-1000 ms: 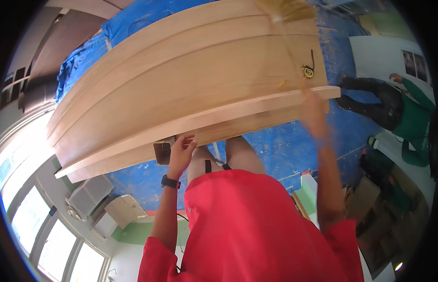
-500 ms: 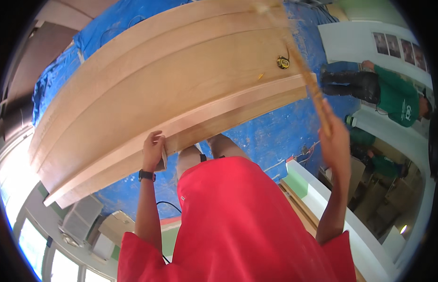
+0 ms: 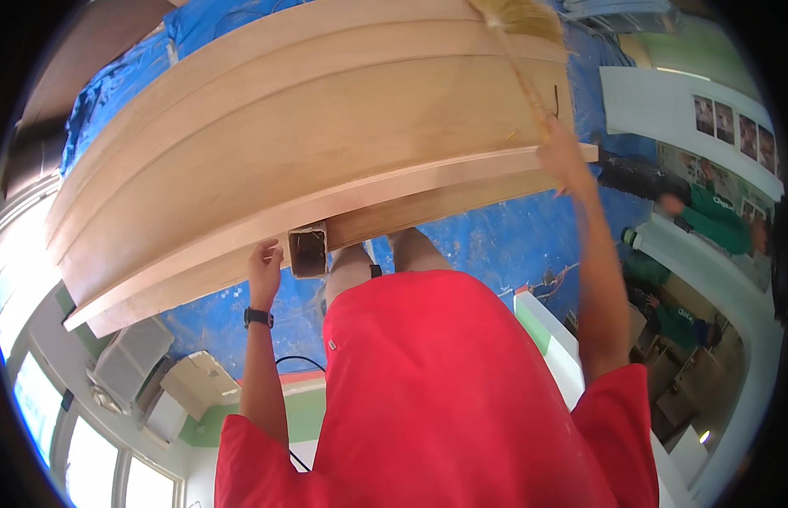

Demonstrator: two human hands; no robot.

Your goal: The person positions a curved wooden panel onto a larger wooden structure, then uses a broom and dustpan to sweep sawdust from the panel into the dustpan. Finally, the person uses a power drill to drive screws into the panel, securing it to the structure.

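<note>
My right hand (image 3: 563,157) is wrapped round the slim wooden handle of a brush (image 3: 517,21) with yellowish bristles, blurred by motion. The bristle end reaches over the far right part of a large pale wooden worktop (image 3: 326,127) with stepped layers at its far side. On the near side of its front ledge, my left hand (image 3: 264,258) has loosely bent fingers, apart, with nothing seen in them. Beside it stands a small rectangular box (image 3: 309,252), dark inside with a light rim, against the ledge near my legs.
Blue plastic sheeting (image 3: 470,241) covers the floor round the worktop. A small yellow object (image 3: 512,135) lies on the wood at the right. Cardboard (image 3: 199,379) and a black cable (image 3: 299,358) are at the lower left. A person in green (image 3: 720,220) is at the right.
My right hand and the brush have moved forward and left, bringing the bristles into view. My left hand has come off the box to its left. The tape measure is no longer visible.
</note>
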